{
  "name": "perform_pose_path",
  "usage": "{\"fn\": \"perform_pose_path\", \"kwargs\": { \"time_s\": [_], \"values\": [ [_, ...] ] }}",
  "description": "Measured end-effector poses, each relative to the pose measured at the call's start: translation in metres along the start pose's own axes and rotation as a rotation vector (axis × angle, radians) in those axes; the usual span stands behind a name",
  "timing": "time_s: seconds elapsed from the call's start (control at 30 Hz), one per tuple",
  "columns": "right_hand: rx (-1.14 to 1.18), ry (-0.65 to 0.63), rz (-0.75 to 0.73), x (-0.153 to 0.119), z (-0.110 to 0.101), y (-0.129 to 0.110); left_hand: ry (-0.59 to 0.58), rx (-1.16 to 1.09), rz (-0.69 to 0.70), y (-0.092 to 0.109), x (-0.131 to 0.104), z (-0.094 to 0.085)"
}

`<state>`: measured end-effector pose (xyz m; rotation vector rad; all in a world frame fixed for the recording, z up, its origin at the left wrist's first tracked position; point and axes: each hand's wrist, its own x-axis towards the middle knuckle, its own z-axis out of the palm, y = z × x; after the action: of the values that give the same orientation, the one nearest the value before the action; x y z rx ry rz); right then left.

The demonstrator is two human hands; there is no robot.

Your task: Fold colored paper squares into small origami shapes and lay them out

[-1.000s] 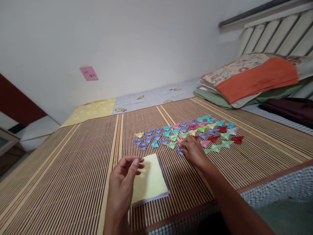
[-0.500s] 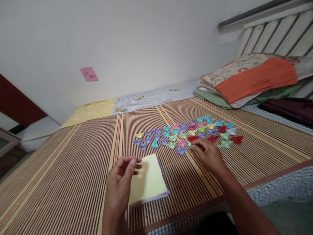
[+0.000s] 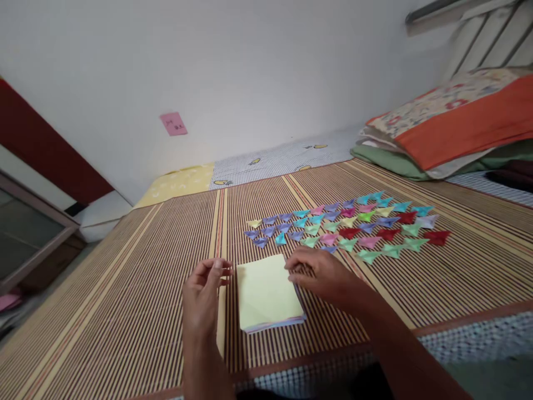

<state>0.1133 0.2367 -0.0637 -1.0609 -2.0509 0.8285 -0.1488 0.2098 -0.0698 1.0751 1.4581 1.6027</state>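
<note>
A stack of square paper (image 3: 268, 294), pale yellow on top with blue and pink sheets showing at its edge, lies on the striped mat in front of me. My left hand (image 3: 206, 289) hovers just left of the stack, fingers loosely bent and slightly apart, holding nothing. At the stack's upper right edge is my right hand (image 3: 320, 272), with a gap between thumb and bent fingers and nothing visible in it; whether it touches the paper I cannot tell. Beyond it, several small folded paper pieces (image 3: 328, 225) in blue, green, pink, red and yellow sit in rows.
The striped mat (image 3: 166, 266) covers the bed, with checked cloth (image 3: 283, 158) and yellow cloth (image 3: 179, 183) along the wall. Folded bedding (image 3: 453, 125) is piled at the right beside a radiator (image 3: 491, 39). A pink note (image 3: 174, 124) sticks to the wall.
My right hand has left the folded paper pieces and come left and nearer, to the paper stack. My left hand no longer overlaps the stack. The whole view has swung left.
</note>
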Motion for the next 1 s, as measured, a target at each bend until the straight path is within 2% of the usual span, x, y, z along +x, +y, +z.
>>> {"fn": "perform_pose_path", "kwargs": {
  "time_s": [0.17,0.33,0.5,0.67,1.0],
  "values": [
    [-0.078,-0.258,-0.112,-0.007,0.044,-0.017,-0.017,0.008,-0.029,-0.014,0.007,-0.001],
    [-0.274,-0.341,-0.09,-0.006,0.07,-0.021,-0.038,0.003,-0.03,-0.014,0.007,-0.001],
    [-0.303,-0.371,-0.041,-0.001,0.072,-0.025,-0.043,-0.003,-0.032,-0.008,0.004,-0.003],
    [-0.315,-0.358,-0.041,-0.002,0.073,-0.028,-0.035,-0.013,-0.025,-0.01,0.005,-0.004],
    [-0.183,-0.39,-0.032,0.007,0.079,-0.006,-0.038,-0.012,-0.022,-0.015,0.008,-0.002]
  ]
}}
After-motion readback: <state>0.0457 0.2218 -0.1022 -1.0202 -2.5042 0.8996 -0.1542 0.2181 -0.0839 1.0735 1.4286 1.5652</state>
